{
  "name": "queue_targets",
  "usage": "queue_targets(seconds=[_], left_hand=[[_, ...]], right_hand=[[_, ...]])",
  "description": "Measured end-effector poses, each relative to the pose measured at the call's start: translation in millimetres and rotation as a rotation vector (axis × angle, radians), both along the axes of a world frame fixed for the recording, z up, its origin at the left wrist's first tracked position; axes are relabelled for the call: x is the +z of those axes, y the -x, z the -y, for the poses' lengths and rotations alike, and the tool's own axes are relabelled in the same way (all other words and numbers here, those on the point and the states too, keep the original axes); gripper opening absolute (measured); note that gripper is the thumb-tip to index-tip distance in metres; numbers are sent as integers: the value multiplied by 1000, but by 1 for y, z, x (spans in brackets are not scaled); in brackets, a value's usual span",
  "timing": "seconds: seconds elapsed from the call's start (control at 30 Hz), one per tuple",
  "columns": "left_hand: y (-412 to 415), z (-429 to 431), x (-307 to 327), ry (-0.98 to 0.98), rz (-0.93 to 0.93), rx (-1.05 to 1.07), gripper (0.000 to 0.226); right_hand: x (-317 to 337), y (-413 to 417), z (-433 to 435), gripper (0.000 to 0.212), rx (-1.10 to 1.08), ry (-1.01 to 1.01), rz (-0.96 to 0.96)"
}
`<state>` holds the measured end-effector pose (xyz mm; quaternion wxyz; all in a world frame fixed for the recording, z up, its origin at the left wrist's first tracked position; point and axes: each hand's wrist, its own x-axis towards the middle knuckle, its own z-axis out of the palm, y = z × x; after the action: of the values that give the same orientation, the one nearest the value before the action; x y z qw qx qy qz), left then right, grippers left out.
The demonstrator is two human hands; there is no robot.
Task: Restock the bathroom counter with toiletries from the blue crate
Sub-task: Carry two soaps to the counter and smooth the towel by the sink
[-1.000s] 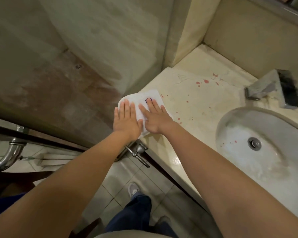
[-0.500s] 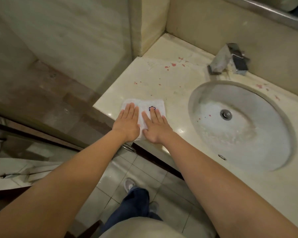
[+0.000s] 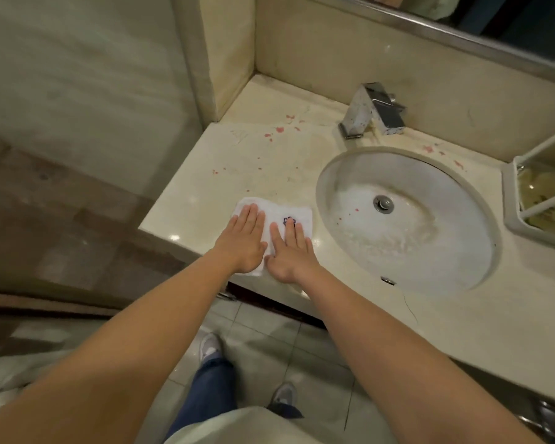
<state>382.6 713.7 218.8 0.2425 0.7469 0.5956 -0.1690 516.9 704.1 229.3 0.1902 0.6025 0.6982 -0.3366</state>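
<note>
Left hand (image 3: pixel 242 243) and right hand (image 3: pixel 290 251) stay flat, fingers straight, on the white towel (image 3: pixel 276 211); it hasn't shifted, just left of the sink (image 3: pixel 430 251). Counter (image 3: pixel 237 168) edge sits under the wrists; open room farther back, left of the sink.

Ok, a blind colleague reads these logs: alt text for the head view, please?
The left hand and right hand lie flat, side by side, on a folded white towel at the front of a cream bathroom counter, left of a round sink. A chrome faucet stands behind the sink.
</note>
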Motion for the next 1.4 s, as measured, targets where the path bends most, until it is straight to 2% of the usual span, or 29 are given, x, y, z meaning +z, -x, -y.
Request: queue_targets(seconds=[0.23,0.43,0.8,1.4], left_hand=[[-2,-56,0,31,12,-93,68],[2,-106,-5,3,56,-114,69],[-3,-218,-14,-23,29,-175,69],[-29,-370,-15,-84,49,-161,70]], right_hand=[[1,6,-43,69,-138,37,26],[-5,12,-87,66,-195,-32,23],[-14,12,-189,63,-275,-66,13],[-15,-16,-344,66,-266,-105,1]])
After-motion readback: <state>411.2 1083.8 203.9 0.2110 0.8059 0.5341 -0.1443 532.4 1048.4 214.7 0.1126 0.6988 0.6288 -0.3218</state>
